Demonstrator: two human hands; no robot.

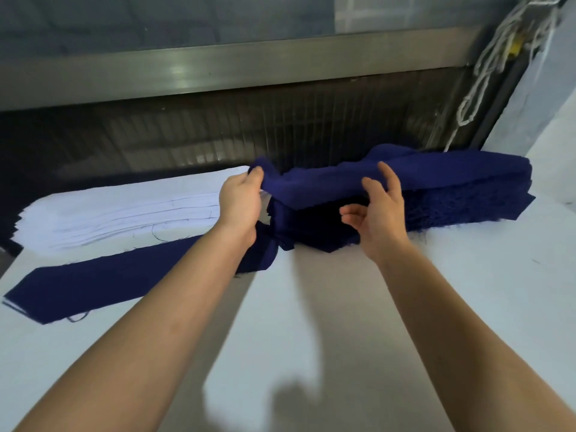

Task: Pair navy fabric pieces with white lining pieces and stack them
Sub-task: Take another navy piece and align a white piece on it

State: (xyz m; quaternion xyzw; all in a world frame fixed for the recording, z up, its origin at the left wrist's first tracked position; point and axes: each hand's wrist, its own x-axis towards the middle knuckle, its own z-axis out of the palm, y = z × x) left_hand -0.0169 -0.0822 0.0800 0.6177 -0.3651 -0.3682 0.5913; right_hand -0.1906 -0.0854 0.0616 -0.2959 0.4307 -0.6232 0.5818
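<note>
Two bare forearms reach forward over a white table [327, 307]. The left hand [240, 201] is closed around the left end of a navy piece [318, 185], gripping it with curled fingers and holding it raised. This piece sags across to the top of a thick navy stack [467, 188] at the right rear of the table.

The right hand [380, 213] is at the piece's front edge with its fingers spread and loosely bent. Two fingertips touch the cloth, but I cannot tell whether the hand actually holds it.

A pile of white lining [109, 213] lies at the left rear, just beside the navy stack. Nearer on the left lies a long flat navy strip [109, 282], with white edges showing under its left end.

A metal rail [249, 67] runs behind the table, and a white cord [486, 73] hangs at top right.
</note>
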